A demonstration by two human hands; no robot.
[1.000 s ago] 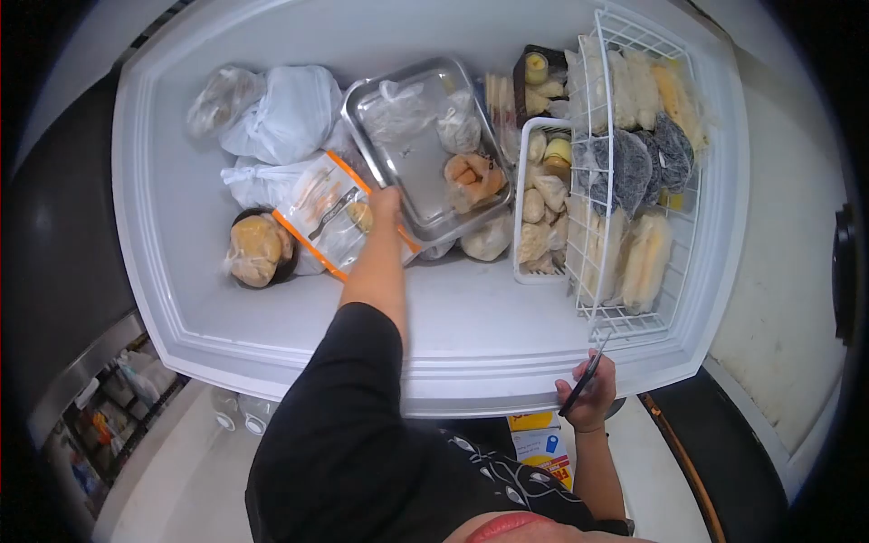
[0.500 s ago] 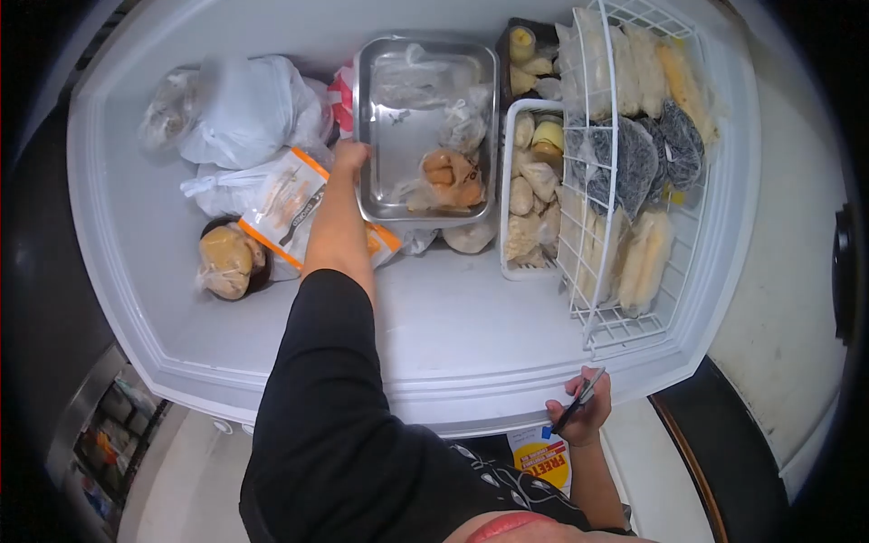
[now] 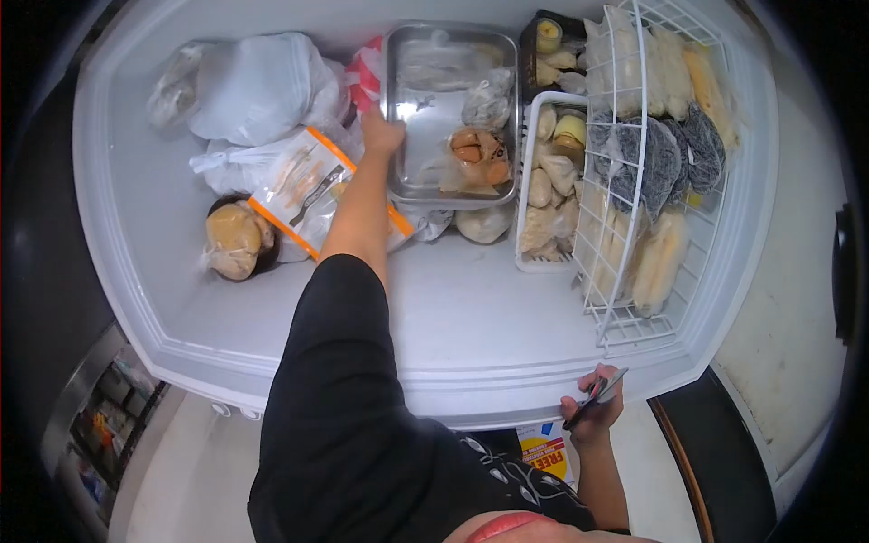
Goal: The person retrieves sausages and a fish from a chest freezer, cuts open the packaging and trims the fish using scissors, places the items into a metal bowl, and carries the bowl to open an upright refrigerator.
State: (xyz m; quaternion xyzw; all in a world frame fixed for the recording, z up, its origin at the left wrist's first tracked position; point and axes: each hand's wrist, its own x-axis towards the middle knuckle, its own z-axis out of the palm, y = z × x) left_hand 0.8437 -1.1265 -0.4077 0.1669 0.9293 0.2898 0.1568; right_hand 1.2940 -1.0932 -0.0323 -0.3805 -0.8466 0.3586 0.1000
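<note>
My left hand (image 3: 384, 134) reaches into the chest freezer, its fingers closed at the left rim of a rectangular metal tray (image 3: 405, 172). Inside the tray lie a clear bag of brown, sausage-like pieces (image 3: 480, 159) and a crumpled clear bag (image 3: 488, 100). Under my left forearm is a white and orange printed food pouch (image 3: 299, 185). Outside the freezer's front edge, my right hand (image 3: 596, 413) is closed around what look like scissors (image 3: 594, 398), with dark handles and a silvery blade pointing up and right.
White plastic bags (image 3: 249, 95) fill the freezer's left back, with a wrapped tan bundle (image 3: 233, 240) in front. On the right stand a white plastic basket (image 3: 522, 217) of bagged food and a white wire basket (image 3: 625, 262) of wrapped packs. The freezer's front rim (image 3: 471, 398) runs before my body.
The freezer and its contents sit slightly farther right and higher in view. My left hand stays at the tray's rim. In my right hand, the scissors have turned a little.
</note>
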